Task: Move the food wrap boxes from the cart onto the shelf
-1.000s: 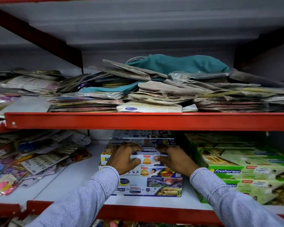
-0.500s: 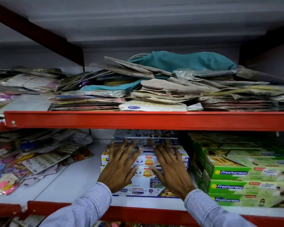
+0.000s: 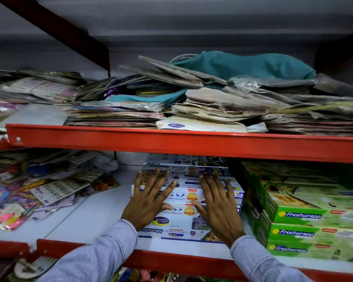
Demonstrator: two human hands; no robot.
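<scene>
Left hand (image 3: 146, 202), right hand (image 3: 218, 208): fingers spread flat, grasping nothing, palms pressing white-blue wrap box stack (image 3: 189, 197) beneath; green Freshwrapp boxes (image 3: 298, 216) just beyond right fingers.

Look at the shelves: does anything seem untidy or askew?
Yes. The packets left of the blue-and-white boxes lie scattered at angles, and the paper bags above slump in a loose heap. The green boxes are stacked neatly.

teal cloth bag (image 3: 243, 65) atop flat packet piles (image 3: 118, 112), upper level; colourful packets (image 3: 18, 200) lower left.
</scene>
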